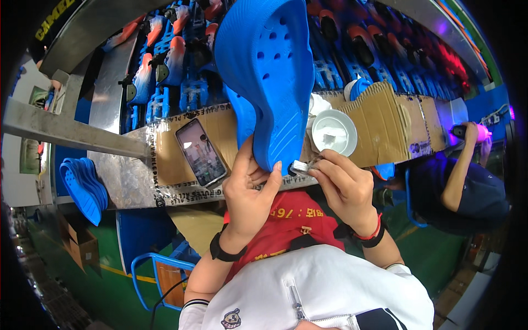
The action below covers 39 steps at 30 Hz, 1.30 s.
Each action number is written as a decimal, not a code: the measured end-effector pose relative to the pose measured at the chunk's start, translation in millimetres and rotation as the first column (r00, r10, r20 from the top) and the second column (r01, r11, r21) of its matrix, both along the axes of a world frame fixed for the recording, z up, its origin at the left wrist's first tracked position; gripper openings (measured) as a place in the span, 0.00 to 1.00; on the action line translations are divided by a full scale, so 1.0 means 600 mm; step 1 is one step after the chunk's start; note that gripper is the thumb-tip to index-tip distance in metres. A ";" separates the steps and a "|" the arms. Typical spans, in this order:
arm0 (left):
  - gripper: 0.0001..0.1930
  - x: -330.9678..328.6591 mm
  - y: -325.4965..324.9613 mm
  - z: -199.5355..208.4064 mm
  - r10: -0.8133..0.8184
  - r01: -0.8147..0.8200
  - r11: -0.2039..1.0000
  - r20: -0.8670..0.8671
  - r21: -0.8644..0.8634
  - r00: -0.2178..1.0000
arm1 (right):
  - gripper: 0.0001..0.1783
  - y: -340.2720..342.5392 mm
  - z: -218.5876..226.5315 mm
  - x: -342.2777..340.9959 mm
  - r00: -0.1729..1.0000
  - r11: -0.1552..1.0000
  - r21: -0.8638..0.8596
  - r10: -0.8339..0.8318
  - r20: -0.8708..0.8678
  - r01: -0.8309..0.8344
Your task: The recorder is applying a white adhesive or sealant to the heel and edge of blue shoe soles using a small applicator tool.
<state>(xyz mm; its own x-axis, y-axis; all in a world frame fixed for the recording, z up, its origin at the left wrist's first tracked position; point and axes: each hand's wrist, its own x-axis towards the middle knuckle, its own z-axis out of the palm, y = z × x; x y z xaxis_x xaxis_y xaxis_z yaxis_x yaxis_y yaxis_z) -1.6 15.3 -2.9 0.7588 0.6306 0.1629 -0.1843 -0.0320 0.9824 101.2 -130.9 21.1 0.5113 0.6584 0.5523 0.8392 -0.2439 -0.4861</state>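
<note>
A large blue foam shoe sole (pixel 264 93) with round holes rises in front of me, its narrow end lowest. My left hand (pixel 248 193) is closed on that lower end, with the thumb and fingers pressed against it. In the fingertips of my right hand (pixel 350 190) is a small whitish brush-like piece (pixel 300 166), pinched close to the sole's lower tip; its exact kind is unclear. A white bowl (pixel 352 144) with white matter inside stands just beyond my right hand. Part of another blue foam piece (pixel 242 113) shows behind the sole.
A phone (pixel 202 154) lies left on the cardboard-covered bench (pixel 159 143). Blue racks (pixel 192 91) with orange-and-white shoes (pixel 174 58) line the far side. Stacked blue soles (pixel 85 187) sit at the left edge. At right, another person (pixel 456 190) handles a pink-lit item.
</note>
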 end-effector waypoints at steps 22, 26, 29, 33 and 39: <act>0.24 0.090 0.142 0.333 -0.272 0.290 0.955 0.207 -0.063 0.940 | 0.06 -0.079 0.028 0.013 0.951 0.930 0.212 -0.271 -0.151 0.299; 0.12 0.146 0.193 0.382 -0.172 0.223 0.964 0.301 -0.147 0.938 | 0.06 -0.087 0.023 0.015 0.951 0.932 0.212 -0.267 -0.153 0.296; 0.07 0.195 0.245 0.396 -0.111 0.203 0.942 0.324 -0.268 0.940 | 0.06 -0.093 0.024 0.014 0.949 0.933 0.197 -0.272 -0.158 0.301; 0.08 0.281 0.346 0.391 -0.179 0.344 0.817 0.364 -0.463 0.914 | 0.06 -0.097 0.020 0.014 0.957 0.942 0.185 -0.258 -0.129 0.279; 0.15 0.255 0.392 0.415 -0.036 -0.015 0.095 0.018 0.995 0.999 | 0.05 -0.079 0.020 0.010 0.964 0.961 0.140 -0.214 -0.160 0.237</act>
<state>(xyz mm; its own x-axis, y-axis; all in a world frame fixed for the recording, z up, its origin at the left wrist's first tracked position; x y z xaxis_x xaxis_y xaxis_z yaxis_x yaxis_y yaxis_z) 151.1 250.4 246.3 0.7427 -0.1291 0.6571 -0.2202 -0.9737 0.0576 107.2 -178.4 32.9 0.7168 0.4280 0.5505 0.6910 -0.3301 -0.6431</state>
